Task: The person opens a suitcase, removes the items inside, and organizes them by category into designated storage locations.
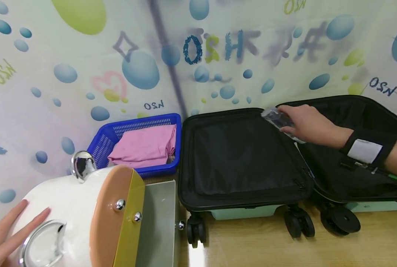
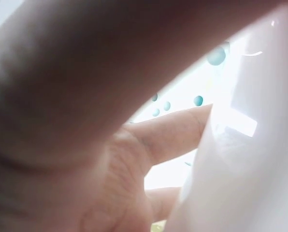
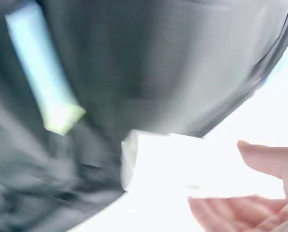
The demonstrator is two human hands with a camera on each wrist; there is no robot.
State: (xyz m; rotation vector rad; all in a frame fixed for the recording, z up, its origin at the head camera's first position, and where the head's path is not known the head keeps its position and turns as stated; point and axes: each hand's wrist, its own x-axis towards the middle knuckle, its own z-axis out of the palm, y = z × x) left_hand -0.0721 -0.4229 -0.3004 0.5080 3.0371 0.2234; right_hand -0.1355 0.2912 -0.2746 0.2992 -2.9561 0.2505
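Note:
In the head view my right hand (image 1: 310, 124) holds a clear, shiny plastic-wrapped packet (image 1: 275, 116) between thumb and fingers, above the middle of an open suitcase. What is inside the packet is washed out in the right wrist view, where the packet (image 3: 158, 164) looks white. The suitcase has a black lined left half (image 1: 238, 155) and a deeper black right half (image 1: 338, 181). My left hand (image 1: 1, 246) rests with straight fingers on a glossy white rounded case (image 1: 71, 200) with coloured drawers. Its palm (image 2: 120, 164) shows in the left wrist view.
A blue basket (image 1: 158, 170) with folded pink cloth (image 1: 145, 144) stands behind the case. The case's grey drawer (image 1: 158, 222) is pulled out toward the suitcase. Black wheels (image 1: 196, 228) stick out at the suitcase's near side, over a wooden surface (image 1: 252, 241). A patterned sheet (image 1: 198, 92) hangs behind.

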